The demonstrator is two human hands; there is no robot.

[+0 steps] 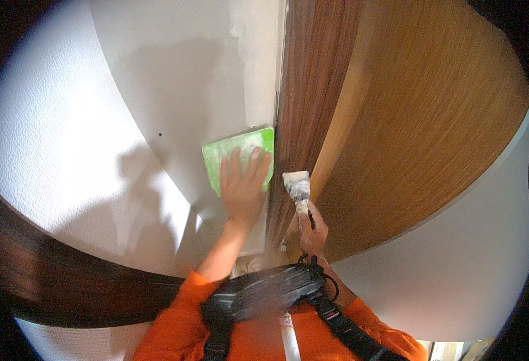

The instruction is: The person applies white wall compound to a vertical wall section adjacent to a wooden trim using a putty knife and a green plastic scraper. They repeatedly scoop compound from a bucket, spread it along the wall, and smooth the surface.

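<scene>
While L hand lies spread on the green spreader at its 12 o'clock and R hand pinches the putty knife, pale coat toward 12 looks approx. done, w/ 6 o'clock remainder unclear.

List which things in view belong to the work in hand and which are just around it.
In use:
- green plate, under the spread left hand, at the smooth pale wall
- white-smeared putty knife, in the right hand

Just around:
- dark wood trim
- lighter brown wood panel
- textured white wall
</scene>
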